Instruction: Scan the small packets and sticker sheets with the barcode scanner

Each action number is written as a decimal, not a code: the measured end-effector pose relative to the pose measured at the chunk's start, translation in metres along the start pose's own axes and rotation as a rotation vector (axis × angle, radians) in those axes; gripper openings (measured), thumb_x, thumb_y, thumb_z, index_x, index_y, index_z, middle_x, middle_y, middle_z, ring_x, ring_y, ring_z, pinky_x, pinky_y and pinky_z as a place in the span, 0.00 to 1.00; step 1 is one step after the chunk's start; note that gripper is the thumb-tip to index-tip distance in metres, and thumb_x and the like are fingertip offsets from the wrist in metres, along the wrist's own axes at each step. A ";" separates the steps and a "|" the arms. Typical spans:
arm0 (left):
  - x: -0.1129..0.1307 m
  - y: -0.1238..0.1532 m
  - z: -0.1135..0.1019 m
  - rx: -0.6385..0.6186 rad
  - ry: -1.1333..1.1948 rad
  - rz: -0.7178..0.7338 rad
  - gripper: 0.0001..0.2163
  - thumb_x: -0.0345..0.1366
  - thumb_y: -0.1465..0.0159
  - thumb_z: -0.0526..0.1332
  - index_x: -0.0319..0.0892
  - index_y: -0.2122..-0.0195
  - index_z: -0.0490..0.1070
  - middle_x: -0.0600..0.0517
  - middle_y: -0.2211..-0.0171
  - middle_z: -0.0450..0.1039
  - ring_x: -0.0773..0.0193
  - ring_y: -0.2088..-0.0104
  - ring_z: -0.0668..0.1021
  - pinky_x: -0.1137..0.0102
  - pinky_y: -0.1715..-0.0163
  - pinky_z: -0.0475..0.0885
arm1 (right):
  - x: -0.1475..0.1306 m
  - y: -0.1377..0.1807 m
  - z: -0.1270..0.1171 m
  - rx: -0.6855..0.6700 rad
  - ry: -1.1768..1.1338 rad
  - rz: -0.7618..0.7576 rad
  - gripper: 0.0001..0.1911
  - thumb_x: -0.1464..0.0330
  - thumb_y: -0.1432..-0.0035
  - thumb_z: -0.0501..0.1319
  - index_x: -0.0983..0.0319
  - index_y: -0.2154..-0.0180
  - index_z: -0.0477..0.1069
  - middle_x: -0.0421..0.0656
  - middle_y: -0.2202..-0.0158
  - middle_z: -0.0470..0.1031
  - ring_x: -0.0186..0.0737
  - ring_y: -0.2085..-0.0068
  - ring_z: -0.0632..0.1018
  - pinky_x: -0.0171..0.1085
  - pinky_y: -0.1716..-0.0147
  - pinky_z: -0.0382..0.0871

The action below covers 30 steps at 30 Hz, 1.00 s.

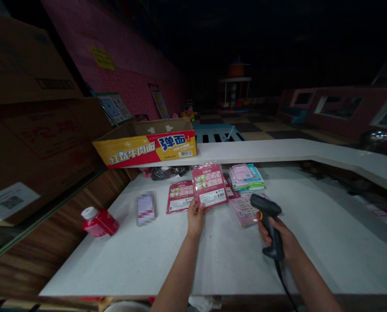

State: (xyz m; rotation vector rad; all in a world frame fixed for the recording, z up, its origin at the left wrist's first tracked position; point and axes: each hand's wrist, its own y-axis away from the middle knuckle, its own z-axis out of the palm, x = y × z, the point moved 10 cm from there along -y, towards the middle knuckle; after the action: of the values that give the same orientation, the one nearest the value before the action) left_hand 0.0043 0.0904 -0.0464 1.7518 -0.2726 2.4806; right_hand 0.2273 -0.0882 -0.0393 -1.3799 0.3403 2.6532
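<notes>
My left hand [196, 219] pinches the lower edge of a pink packet in clear wrapping [209, 184], its printed back with small pictures and a barcode facing me. Another pink packet [179, 196] lies flat on the table just left of it, and a further one is partly hidden behind on the right. My right hand [279, 236] is wrapped round the handle of a black barcode scanner [271, 225], its head tilted toward the left and its cable hanging down. Beneath the scanner head lies a pale pink stack of packets [243, 210], partly covered.
A pile of colourful packets [247, 175] sits at the back of the white table [141, 264]. A red bottle with white cap [99, 223] and a blurred card [145, 208] are on the left. An open noodle carton [154, 145] rests on the raised ledge [261, 149]; large cardboard boxes [43, 143] stand left.
</notes>
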 end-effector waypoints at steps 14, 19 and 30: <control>0.010 0.004 -0.036 0.173 -0.072 0.064 0.21 0.47 0.48 0.68 0.42 0.60 0.65 0.49 0.63 0.76 0.61 0.66 0.80 0.67 0.69 0.78 | -0.001 -0.005 -0.025 0.007 -0.445 -0.026 0.14 0.59 0.47 0.67 0.61 0.63 0.71 0.33 0.79 0.55 0.25 0.83 0.54 0.25 0.85 0.56; 0.046 -0.004 -0.095 0.394 -0.255 0.121 0.13 0.37 0.43 0.62 0.41 0.58 0.67 0.48 0.62 0.75 0.62 0.67 0.79 0.69 0.71 0.77 | 0.001 -0.005 -0.021 -0.015 -0.429 -0.006 0.14 0.58 0.47 0.67 0.61 0.63 0.71 0.34 0.79 0.57 0.26 0.82 0.55 0.26 0.85 0.57; 0.097 -0.012 -0.117 0.527 -1.216 0.011 0.14 0.28 0.38 0.58 0.32 0.52 0.74 0.37 0.60 0.75 0.49 0.57 0.79 0.57 0.55 0.73 | 0.003 -0.006 -0.023 -0.004 -0.395 0.000 0.18 0.58 0.51 0.70 0.63 0.63 0.73 0.35 0.80 0.62 0.26 0.82 0.60 0.27 0.85 0.60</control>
State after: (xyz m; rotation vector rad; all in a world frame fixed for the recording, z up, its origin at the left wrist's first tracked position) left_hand -0.1341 0.1229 0.0086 3.2310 0.3474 1.1873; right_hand 0.2454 -0.0884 -0.0552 -0.8233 0.2867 2.8392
